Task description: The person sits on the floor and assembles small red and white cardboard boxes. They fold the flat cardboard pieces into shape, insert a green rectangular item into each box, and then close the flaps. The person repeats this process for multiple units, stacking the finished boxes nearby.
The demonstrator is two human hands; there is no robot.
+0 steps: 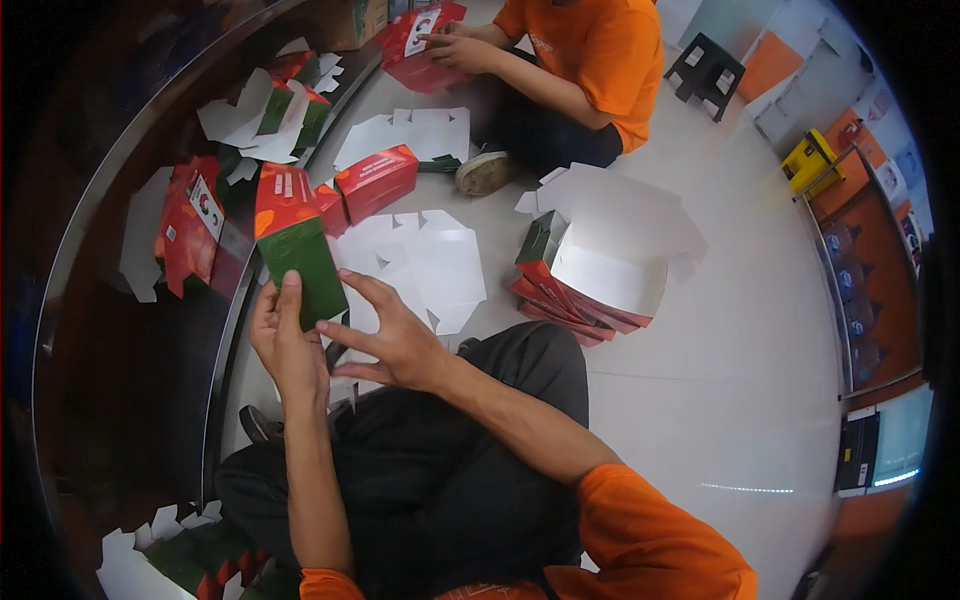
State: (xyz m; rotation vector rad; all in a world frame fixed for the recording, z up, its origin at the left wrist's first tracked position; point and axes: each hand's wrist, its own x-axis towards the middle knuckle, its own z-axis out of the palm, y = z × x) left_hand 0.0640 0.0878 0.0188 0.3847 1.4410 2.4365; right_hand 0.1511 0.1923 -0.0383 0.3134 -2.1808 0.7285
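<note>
A red and green folded carton [303,262] stands up in front of me, tilted slightly. My left hand [287,335] grips its lower green end, thumb on the near face. My right hand [392,335] is beside the carton's right edge with its fingers spread; some fingertips reach the carton, but whether they press on it I cannot tell. Under and behind my hands, flat white carton blanks [430,265] lie on the floor. Another red carton [375,183] rests just beyond the held one.
Part-folded cartons [190,225] lie on the dark shelf [130,390] at left, with more [265,110] farther back. A stack of open cartons [610,270] sits right of my knee. Across from me a person in orange [590,60] handles a red carton [415,50]. A black stool [706,75] stands beyond.
</note>
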